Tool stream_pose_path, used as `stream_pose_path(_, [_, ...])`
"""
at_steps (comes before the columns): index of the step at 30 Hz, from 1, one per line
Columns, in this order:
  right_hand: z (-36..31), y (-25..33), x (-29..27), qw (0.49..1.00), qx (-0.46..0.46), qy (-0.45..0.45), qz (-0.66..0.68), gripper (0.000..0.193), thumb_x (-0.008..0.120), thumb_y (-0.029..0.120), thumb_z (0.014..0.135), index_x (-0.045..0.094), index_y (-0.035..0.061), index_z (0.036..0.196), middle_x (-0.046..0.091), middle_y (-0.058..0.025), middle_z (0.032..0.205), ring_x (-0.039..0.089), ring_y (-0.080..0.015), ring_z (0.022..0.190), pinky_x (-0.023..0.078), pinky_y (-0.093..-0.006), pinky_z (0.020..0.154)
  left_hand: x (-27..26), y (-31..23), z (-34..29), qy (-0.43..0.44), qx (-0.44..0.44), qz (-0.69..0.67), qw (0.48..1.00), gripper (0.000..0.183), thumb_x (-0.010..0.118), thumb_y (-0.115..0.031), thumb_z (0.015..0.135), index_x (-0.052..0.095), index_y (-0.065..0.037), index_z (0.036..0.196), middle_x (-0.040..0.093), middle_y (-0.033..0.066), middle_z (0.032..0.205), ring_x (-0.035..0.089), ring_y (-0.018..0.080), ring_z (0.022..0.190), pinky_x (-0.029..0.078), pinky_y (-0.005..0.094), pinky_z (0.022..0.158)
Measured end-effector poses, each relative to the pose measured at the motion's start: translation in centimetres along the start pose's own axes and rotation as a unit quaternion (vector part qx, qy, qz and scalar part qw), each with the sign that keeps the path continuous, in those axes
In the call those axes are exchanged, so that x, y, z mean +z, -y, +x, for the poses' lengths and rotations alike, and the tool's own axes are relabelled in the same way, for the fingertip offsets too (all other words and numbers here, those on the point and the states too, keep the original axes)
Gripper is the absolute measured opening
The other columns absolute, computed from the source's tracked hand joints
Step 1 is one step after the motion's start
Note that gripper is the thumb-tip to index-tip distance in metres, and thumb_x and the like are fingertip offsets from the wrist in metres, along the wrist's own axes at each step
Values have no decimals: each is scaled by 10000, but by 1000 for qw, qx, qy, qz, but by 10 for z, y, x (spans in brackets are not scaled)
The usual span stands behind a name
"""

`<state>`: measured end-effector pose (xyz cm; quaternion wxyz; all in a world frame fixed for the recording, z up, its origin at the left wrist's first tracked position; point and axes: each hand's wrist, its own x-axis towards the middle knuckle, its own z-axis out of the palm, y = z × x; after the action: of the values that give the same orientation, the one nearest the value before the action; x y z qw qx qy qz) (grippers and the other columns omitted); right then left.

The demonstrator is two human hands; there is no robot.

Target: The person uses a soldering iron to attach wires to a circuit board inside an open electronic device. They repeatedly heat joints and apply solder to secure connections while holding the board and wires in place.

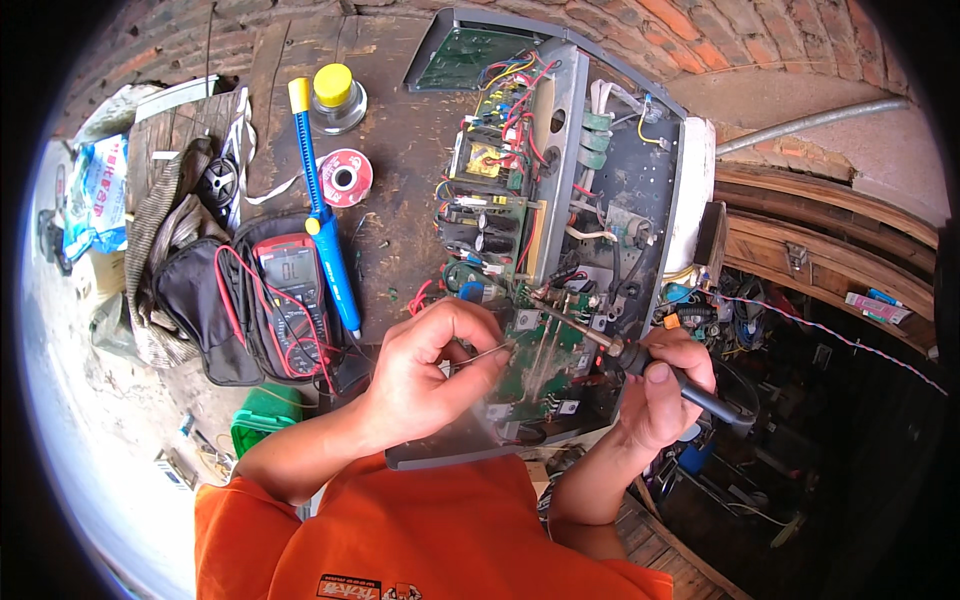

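My right hand (pixel 668 390) grips a soldering iron (pixel 632 355) by its black handle. Its metal tip points up and to the left, over a green circuit board (pixel 548 372) in front of me. From the left, my left hand (pixel 425 372) pinches a thin strand of solder wire (pixel 488 354) between thumb and fingertips, its end close above the same board. Whether the tip or the wire touches the board I cannot tell. The board lies at the near end of an opened metal-cased device (pixel 567 170) packed with coils, capacitors and coloured wires.
Left on the wooden table (pixel 400 150) are a blue desoldering pump (pixel 333 262), a red-and-white solder spool (pixel 345 178), a yellow-lidded jar (pixel 336 92) and a red multimeter (pixel 288 300) in a black pouch (pixel 205 305). A green bucket (pixel 264 415) stands below. Brick wall (pixel 790 40) behind; cluttered shelves at right.
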<state>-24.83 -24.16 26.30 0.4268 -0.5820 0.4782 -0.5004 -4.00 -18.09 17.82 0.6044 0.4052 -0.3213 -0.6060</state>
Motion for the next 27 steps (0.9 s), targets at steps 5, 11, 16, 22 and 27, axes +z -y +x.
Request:
stream_pose_path(5, [2,-1,1,1000,4,10,4,212,732,55,740,601,-51,871,576,-146,783,507,-191,702,381,-294,662,-3,-1,-1,25,-6,4,1000,180,662,104,822,557,-11,911,579,94,1013,569,64,783,482,195,633])
stream_pose_path(11, [4,-1,2,1000,16,15,1,215,737,70,751,602,-55,862,581,-144,773,508,-185,698,382,-292,656,-3,0,-1,28,-7,-1,1000,171,658,101,826,558,-8,911,579,98,1017,572,62,778,485,193,640])
stream_pose_path(16, [10,-5,-4,999,30,25,15,197,739,66,756,609,-51,848,583,-141,775,514,-184,705,384,-293,655,-3,-3,0,29,-14,1,999,170,658,103,827,557,-5,912,580,97,1014,577,62,788,492,195,653])
stream_pose_path(22, [12,-4,-7,998,47,30,24,200,739,66,755,616,-54,857,586,-140,794,517,-187,716,383,-288,666,2,-2,1,-6,6,-1,1000,138,685,60,808,584,-15,866,638,69,921,593,62,728,472,196,552])
stream_pose_path(27, [12,-4,-8,998,50,30,22,202,739,62,751,620,-55,865,589,-143,805,524,-192,727,388,-285,679,2,-2,1,-8,3,1,1000,141,687,60,806,583,-15,864,638,68,920,591,61,723,472,198,552])
